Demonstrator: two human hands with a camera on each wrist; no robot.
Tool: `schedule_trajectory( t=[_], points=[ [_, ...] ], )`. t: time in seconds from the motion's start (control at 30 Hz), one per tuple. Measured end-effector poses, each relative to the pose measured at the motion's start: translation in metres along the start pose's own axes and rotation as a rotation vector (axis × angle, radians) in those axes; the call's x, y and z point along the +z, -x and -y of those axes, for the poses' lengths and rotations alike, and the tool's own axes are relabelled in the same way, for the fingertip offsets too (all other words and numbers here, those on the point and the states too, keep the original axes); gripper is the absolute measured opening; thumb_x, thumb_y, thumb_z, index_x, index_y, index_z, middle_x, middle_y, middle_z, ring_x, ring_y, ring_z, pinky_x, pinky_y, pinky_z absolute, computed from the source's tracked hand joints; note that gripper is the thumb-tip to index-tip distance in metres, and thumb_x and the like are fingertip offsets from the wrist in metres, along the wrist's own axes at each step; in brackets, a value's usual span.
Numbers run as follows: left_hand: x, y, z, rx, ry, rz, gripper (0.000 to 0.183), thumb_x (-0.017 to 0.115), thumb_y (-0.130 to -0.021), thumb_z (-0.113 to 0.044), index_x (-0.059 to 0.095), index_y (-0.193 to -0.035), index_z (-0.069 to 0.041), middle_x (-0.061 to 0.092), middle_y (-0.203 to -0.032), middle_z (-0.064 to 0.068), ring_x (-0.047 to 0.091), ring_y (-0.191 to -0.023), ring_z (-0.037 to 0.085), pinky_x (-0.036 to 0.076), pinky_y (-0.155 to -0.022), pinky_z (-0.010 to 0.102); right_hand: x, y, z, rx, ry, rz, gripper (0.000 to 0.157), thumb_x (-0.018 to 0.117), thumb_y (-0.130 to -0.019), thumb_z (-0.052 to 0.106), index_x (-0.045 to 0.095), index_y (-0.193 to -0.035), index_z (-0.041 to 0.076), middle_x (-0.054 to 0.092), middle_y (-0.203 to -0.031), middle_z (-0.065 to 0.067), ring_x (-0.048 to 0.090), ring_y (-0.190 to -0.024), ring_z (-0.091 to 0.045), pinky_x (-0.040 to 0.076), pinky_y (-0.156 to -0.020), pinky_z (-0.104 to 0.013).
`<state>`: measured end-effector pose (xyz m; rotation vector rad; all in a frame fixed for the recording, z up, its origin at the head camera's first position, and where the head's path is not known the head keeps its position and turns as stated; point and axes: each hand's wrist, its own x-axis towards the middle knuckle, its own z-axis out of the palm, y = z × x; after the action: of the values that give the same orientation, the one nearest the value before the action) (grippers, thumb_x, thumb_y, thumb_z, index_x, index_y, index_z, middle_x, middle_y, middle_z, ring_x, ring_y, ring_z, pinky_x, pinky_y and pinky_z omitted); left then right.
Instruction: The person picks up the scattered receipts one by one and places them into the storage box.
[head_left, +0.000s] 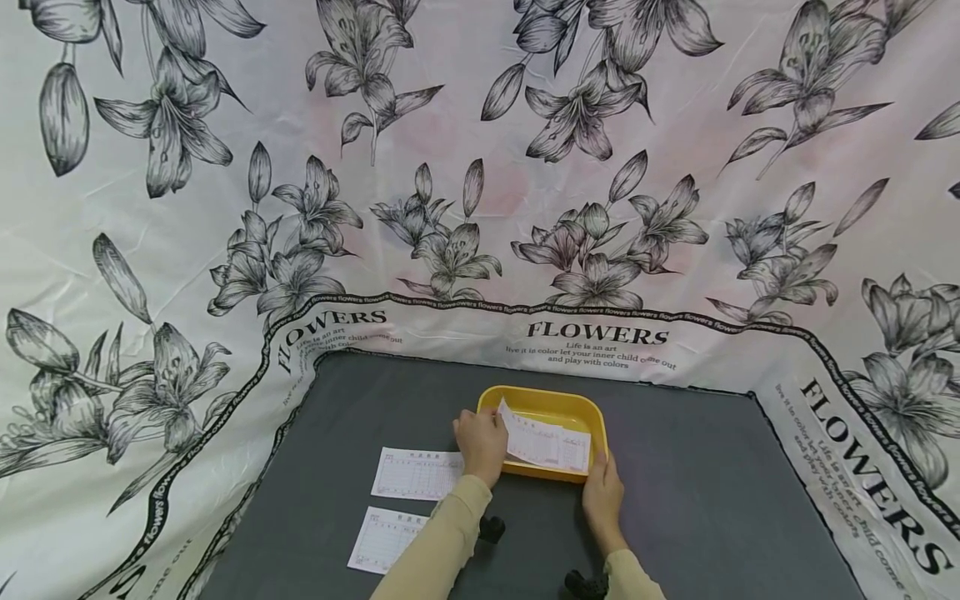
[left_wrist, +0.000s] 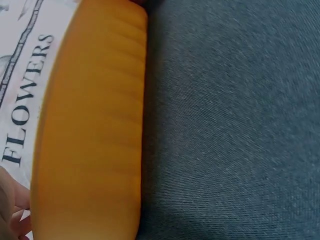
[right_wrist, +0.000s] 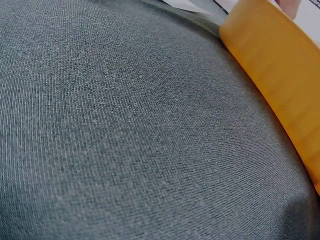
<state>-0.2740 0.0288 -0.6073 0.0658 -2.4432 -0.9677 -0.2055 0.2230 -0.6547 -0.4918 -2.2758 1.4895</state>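
Observation:
A yellow plastic tray (head_left: pixel 542 398) stands on the grey cloth, with white printed paper forms (head_left: pixel 547 442) lying in its front part. My left hand (head_left: pixel 482 443) is over the tray's left side and pinches the left end of the forms, where one corner sticks up. Its fingertips are partly hidden behind the paper. At the front right corner, my right hand (head_left: pixel 603 500) grips the tray's wall. The left wrist view has the tray's outer wall (left_wrist: pixel 92 120) up close, with part of a hand (left_wrist: pixel 12 205) at the lower left edge.
Two more printed forms lie left of the tray: an upper form (head_left: pixel 416 473) beside my left wrist, and a lower form (head_left: pixel 384 537) partly covered by my left sleeve (head_left: pixel 435 542). A white flowered curtain (head_left: pixel 450 250) borders the grey cloth (head_left: pixel 697 483) at the back and sides.

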Motion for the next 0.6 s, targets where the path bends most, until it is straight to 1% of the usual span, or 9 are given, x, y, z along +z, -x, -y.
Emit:
schedule_trajectory(
  t=[0.1,0.17,0.27,0.37,0.47,0.6],
  points=[
    [0.0027,0.0022,0.0038,0.040,-0.051,0.022,0.011,0.079,-0.095,-0.012,0.085,-0.098,-0.004,0.081,-0.091,0.009,0.063,-0.084,0.031,0.045,-0.077,0.044,0.0008,0.0005,0.0007,-0.002,0.006,-0.010,0.058,0.030,-0.118,0.031,0.040,-0.155,-0.012,0.046,-0.151,-0.041,0.044,-0.141,-0.059,0.034,-0.119,-0.070],
    [0.0035,0.0030,0.0054,0.070,-0.089,0.031,0.012,0.080,-0.094,-0.013,0.085,-0.099,-0.003,0.081,-0.091,0.010,0.063,-0.084,0.030,0.045,-0.076,0.043,0.0015,0.0007,0.0005,-0.002,0.010,-0.017,0.057,0.031,-0.118,0.030,0.040,-0.155,-0.013,0.047,-0.150,-0.041,0.045,-0.140,-0.059,0.034,-0.119,-0.070],
    [0.0040,0.0043,0.0074,0.115,-0.157,0.039,0.012,0.081,-0.093,-0.013,0.084,-0.097,-0.003,0.080,-0.087,0.011,0.061,-0.081,0.030,0.043,-0.073,0.041,0.0024,0.0010,-0.0001,0.008,0.011,-0.012,0.058,0.031,-0.118,0.031,0.039,-0.155,-0.013,0.047,-0.151,-0.041,0.044,-0.141,-0.058,0.034,-0.120,-0.069],
    [0.0036,0.0051,0.0084,0.147,-0.203,0.054,0.012,0.082,-0.092,-0.015,0.083,-0.094,-0.002,0.077,-0.081,0.011,0.058,-0.079,0.028,0.042,-0.071,0.040,0.0024,0.0014,-0.0003,0.012,0.010,-0.007,0.059,0.029,-0.118,0.032,0.038,-0.156,-0.013,0.046,-0.152,-0.041,0.044,-0.141,-0.058,0.033,-0.120,-0.070],
    [0.0013,0.0053,0.0068,0.156,-0.227,0.078,0.014,0.081,-0.093,-0.017,0.081,-0.089,-0.003,0.075,-0.076,0.010,0.056,-0.079,0.028,0.041,-0.071,0.040,0.0022,0.0018,0.0005,0.006,0.007,-0.009,0.060,0.029,-0.118,0.032,0.038,-0.156,-0.014,0.046,-0.151,-0.041,0.044,-0.141,-0.058,0.033,-0.119,-0.070],
    [-0.0034,0.0048,0.0016,0.153,-0.258,0.104,0.019,0.083,-0.092,-0.019,0.078,-0.082,-0.004,0.072,-0.073,0.010,0.056,-0.081,0.030,0.045,-0.073,0.042,0.0017,0.0018,0.0028,-0.001,0.005,-0.012,0.059,0.030,-0.118,0.031,0.038,-0.156,-0.014,0.046,-0.152,-0.041,0.044,-0.141,-0.058,0.034,-0.119,-0.070]
  ],
)
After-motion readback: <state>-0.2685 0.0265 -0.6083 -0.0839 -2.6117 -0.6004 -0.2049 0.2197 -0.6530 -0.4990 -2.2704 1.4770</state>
